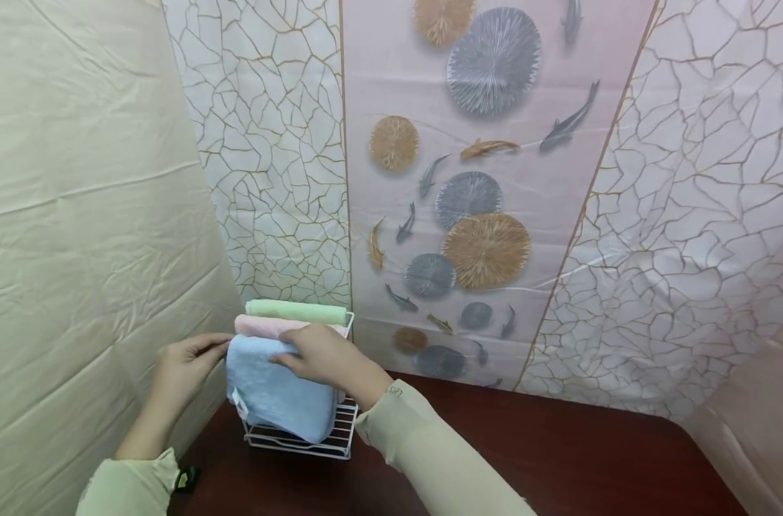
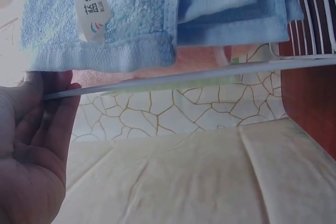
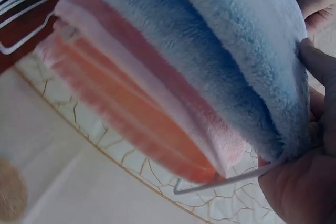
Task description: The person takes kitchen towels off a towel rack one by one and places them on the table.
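Observation:
A folded blue towel (image 1: pixel 282 387) drapes over the front bar of a white wire rack (image 1: pixel 301 450), its printed label (image 2: pixel 90 6) hanging at the left edge. With thumb and fingertips, my left hand (image 1: pixel 183 367) pinches the towel's upper left edge, where the wire bar also meets the fingers; the exact contact is partly hidden. My right hand (image 1: pixel 323 358) grips the top right part of the towel, thumb on the front and fingers behind. A pink towel (image 1: pixel 256 325) and a green towel (image 1: pixel 295 311) hang on the bars behind.
The rack stands on a dark red table (image 1: pixel 559 444) close to a beige cloth wall (image 1: pixel 95 215) on the left. A patterned curtain (image 1: pixel 282 179) rises behind it. A small dark object (image 1: pixel 186 479) lies by the left sleeve.

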Tool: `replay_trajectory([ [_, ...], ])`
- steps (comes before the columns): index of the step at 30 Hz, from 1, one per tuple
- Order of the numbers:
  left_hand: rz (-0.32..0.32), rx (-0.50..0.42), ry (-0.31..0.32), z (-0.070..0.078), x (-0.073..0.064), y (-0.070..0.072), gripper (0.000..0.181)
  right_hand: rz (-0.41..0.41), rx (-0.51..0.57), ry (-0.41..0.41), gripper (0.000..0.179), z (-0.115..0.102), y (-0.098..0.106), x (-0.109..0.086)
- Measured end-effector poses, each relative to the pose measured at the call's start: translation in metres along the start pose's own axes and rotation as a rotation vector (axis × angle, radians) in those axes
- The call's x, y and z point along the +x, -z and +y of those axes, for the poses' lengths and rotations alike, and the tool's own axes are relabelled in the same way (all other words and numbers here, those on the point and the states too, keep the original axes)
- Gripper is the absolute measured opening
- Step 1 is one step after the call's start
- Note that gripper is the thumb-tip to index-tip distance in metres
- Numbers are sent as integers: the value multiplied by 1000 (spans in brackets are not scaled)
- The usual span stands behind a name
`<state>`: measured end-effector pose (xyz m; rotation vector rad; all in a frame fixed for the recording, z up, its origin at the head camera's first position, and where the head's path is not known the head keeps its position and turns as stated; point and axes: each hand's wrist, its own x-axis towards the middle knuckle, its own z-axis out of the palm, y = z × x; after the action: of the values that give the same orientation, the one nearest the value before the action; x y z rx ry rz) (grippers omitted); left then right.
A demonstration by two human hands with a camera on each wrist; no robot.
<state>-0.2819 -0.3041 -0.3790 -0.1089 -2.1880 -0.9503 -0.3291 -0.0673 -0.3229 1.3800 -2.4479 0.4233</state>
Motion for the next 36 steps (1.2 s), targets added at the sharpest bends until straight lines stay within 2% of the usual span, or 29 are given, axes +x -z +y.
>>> replay_trajectory([
  [4,-39,29,23,1,0,3,11,-65,155,-84,29,5,-2,4],
  [8,-70,-5,38,3,0,2,14,-105,275,-139,41,8,-2,2],
  [10,-90,-18,72,5,0,2,16,-88,270,-137,41,9,-4,-2],
  [14,-130,22,128,11,2,2,22,-17,203,-112,31,11,-12,-9],
  [18,-127,73,150,14,4,3,23,53,148,-68,15,11,-17,-11],
  [22,-110,75,153,14,4,2,21,100,114,-39,17,12,-22,-13],
  [28,-99,109,131,16,4,0,19,159,137,-48,13,15,-26,-19],
  [36,-105,146,133,17,2,2,21,166,187,-90,17,15,-27,-22],
])
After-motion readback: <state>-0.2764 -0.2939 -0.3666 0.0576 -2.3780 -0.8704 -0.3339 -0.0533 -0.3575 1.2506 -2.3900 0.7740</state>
